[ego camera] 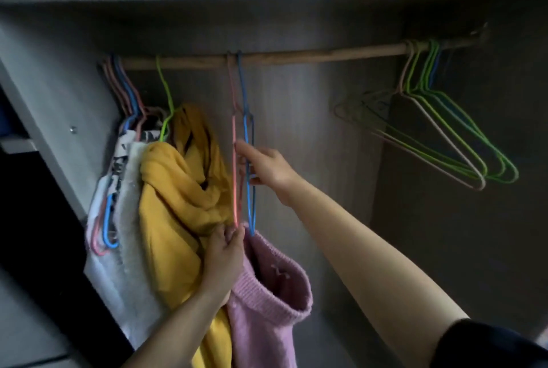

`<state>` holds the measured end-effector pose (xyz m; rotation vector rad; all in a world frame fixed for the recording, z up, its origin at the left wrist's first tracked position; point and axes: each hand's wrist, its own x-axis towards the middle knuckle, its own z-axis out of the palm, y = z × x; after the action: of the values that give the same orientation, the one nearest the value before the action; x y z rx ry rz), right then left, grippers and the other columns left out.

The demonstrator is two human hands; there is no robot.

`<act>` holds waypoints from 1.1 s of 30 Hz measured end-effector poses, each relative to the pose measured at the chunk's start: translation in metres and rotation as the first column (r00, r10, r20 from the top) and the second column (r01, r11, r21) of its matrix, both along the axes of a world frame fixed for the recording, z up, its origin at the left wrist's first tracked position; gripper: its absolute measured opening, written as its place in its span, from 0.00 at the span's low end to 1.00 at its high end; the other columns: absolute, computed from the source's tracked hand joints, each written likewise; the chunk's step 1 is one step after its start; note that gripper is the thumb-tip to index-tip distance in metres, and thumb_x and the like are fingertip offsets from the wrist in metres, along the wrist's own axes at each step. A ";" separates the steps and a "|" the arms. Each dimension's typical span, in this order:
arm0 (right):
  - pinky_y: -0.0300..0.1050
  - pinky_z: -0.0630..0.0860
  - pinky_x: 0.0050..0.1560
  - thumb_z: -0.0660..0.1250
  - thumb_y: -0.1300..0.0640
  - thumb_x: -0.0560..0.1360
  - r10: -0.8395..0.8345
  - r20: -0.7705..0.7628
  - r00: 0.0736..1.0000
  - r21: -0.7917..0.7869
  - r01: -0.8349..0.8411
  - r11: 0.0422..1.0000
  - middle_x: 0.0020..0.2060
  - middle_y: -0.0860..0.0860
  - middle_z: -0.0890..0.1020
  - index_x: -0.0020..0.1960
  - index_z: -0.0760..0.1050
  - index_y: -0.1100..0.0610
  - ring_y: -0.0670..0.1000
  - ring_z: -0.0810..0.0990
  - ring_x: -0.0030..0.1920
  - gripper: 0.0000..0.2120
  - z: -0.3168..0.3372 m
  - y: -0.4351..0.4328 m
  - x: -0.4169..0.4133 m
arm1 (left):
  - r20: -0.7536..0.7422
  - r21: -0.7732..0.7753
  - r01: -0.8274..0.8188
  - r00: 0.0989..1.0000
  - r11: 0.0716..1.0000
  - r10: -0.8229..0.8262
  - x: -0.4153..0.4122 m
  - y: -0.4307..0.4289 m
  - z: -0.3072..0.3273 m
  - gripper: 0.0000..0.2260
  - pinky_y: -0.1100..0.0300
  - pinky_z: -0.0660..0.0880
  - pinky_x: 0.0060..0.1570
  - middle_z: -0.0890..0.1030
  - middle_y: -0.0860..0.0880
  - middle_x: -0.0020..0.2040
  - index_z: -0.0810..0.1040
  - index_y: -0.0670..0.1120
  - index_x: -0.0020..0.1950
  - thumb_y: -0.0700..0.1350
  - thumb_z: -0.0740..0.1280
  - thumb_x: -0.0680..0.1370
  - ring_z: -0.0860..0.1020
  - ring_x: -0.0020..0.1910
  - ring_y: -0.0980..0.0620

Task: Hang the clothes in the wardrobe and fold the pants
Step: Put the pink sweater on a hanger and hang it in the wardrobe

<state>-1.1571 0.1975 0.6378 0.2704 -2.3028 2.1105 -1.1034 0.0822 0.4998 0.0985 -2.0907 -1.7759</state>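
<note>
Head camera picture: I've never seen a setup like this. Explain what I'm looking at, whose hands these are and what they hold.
There is no machine here. A person wears a camera on the head, so this single picture looks forward and down at their own two bare hands, which reach into a wardrobe. A wooden rod runs across it. In the middle hang a pink hanger and a blue hanger, both seen edge-on. The right hand grips the blue hanger, its forefinger touching the pink one. The left hand holds the top of a pink sweater at the hangers' lower ends. To the left a yellow garment hangs on a green hanger, beside whitish clothes. At the far right hang empty hangers.
</note>
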 end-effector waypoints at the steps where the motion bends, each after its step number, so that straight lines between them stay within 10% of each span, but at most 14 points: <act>1: 0.43 0.74 0.39 0.66 0.47 0.80 0.017 -0.038 0.999 0.031 -0.016 0.999 0.39 0.54 0.79 0.42 0.77 0.55 0.51 0.77 0.40 0.14 0.001 -0.004 -0.001 | -0.002 -0.003 -0.012 1.000 1.000 0.012 0.003 0.000 0.002 0.05 0.65 0.70 0.44 0.79 0.49 0.39 0.75 0.42 0.44 0.38 0.65 0.80 0.76 0.38 0.61; 8: 0.39 0.64 0.24 0.63 0.55 0.82 -0.124 -0.103 0.987 -0.003 0.124 0.992 0.28 0.50 0.72 0.38 0.72 0.54 0.48 0.70 0.25 0.13 -0.004 0.030 -0.010 | 0.036 -0.063 -0.084 0.996 0.994 0.087 0.027 0.011 0.002 0.16 0.55 0.64 0.37 0.64 0.53 0.31 0.64 0.46 0.35 0.39 0.66 0.80 0.65 0.32 0.54; 17: 0.47 0.71 0.54 0.60 0.51 0.83 -0.339 -0.302 0.891 0.288 0.424 0.859 0.59 0.59 0.82 0.63 0.77 0.57 0.61 0.77 0.61 0.14 -0.008 0.101 -0.020 | 0.041 -0.063 -0.081 0.996 0.995 0.084 0.030 0.012 0.005 0.14 0.49 0.71 0.42 0.73 0.46 0.35 0.72 0.36 0.42 0.47 0.67 0.78 0.73 0.36 0.50; 28: 0.38 0.67 0.37 0.66 0.48 0.80 -0.558 -0.404 0.725 -0.087 0.577 0.812 0.29 0.45 0.71 0.38 0.70 0.53 0.41 0.68 0.31 0.15 -0.059 0.153 0.035 | 0.039 -0.195 -0.024 0.999 0.980 0.032 0.024 0.039 -0.001 0.13 0.53 0.65 0.36 0.67 0.47 0.33 0.66 0.44 0.37 0.42 0.65 0.80 0.67 0.32 0.52; 33: 0.45 0.71 0.36 0.71 0.48 0.77 -0.534 -0.250 0.808 -0.114 0.523 0.845 0.32 0.46 0.74 0.50 0.75 0.53 0.46 0.73 0.32 0.10 -0.113 0.191 0.054 | 0.113 -0.247 0.043 0.993 0.968 -0.015 0.018 0.067 -0.019 0.13 0.55 0.65 0.35 0.69 0.45 0.33 0.67 0.43 0.38 0.44 0.65 0.81 0.69 0.33 0.49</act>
<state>-1.1029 0.3889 0.5245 -0.0795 -1.8874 1.7100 -1.0857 0.1492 0.4810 0.0983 -2.3877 -1.5398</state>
